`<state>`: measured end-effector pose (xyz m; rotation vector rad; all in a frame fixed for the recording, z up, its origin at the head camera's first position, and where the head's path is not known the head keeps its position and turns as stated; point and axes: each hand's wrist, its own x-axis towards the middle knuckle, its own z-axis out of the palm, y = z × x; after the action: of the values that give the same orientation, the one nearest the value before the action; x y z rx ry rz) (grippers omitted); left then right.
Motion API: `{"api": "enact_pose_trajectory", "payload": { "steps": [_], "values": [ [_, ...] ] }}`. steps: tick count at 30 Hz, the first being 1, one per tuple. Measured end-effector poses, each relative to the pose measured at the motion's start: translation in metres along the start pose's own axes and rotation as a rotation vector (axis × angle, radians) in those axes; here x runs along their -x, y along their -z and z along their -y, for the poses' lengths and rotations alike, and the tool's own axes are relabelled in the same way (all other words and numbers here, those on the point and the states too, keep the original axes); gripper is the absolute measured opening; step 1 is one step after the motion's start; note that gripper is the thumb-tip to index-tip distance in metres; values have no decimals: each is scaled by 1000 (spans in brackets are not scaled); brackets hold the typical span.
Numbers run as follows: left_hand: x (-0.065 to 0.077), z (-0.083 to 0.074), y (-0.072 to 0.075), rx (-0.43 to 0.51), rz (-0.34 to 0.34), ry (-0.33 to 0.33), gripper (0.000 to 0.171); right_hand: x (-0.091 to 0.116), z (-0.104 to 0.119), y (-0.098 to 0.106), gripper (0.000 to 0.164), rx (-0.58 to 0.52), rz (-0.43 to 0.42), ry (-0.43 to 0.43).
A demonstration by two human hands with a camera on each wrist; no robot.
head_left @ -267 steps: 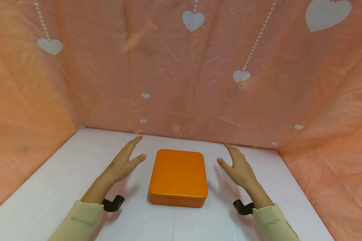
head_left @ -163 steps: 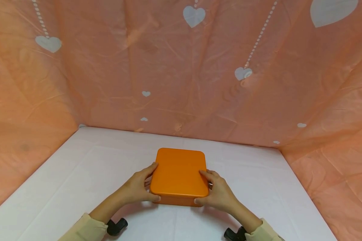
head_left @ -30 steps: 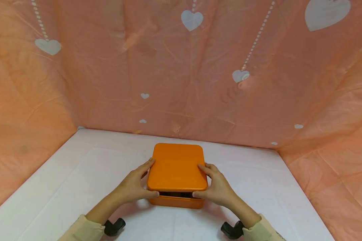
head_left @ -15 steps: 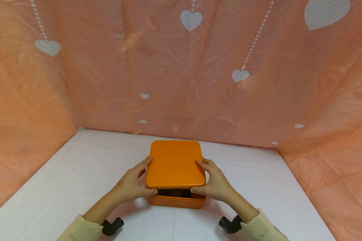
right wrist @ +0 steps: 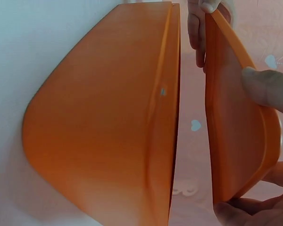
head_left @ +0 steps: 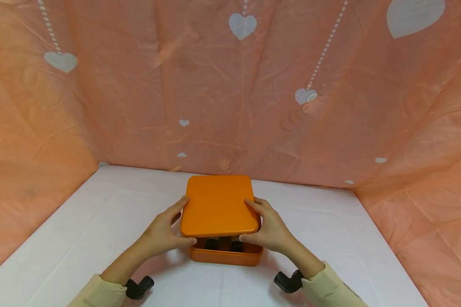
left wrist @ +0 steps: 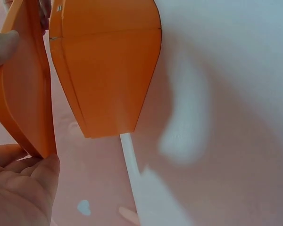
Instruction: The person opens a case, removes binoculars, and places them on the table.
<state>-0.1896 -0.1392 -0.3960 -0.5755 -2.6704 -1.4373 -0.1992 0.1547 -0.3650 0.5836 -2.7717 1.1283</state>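
While left grip [head_left: 157,236] and right grip [head_left: 273,228] pinched the orange lid [head_left: 218,205] above its box [head_left: 226,257] | lid partly hid dark-ended items [head_left: 236,245] inside | heart-printed cloth [head_left: 230,94] stood behind white surface [head_left: 315,226]

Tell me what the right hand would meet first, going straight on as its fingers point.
The orange lid, which the right hand holds by its edge. Past the lid, the line seems to run over the white surface toward the peach curtain, though depth is unclear.

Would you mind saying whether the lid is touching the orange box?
No, the right wrist view shows a clear gap between the lid and the box.
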Motion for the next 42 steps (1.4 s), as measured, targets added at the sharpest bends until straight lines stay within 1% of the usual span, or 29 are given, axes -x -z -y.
{"api": "enact_pose_trajectory", "payload": {
  "steps": [11,18,24,42],
  "values": [
    [2,0,9,-27,-10,-6,106,-6,7,-2,89,-68,13,21],
    [5,1,17,-46,-21,-14,106,-10,13,-5,87,-82,14,36],
    [7,4,23,-59,-35,-16,107,-14,20,-6,86,-115,38,39],
    [20,4,45,-105,-38,15,109,-23,34,-16,86,-116,89,51]
  ]
}}
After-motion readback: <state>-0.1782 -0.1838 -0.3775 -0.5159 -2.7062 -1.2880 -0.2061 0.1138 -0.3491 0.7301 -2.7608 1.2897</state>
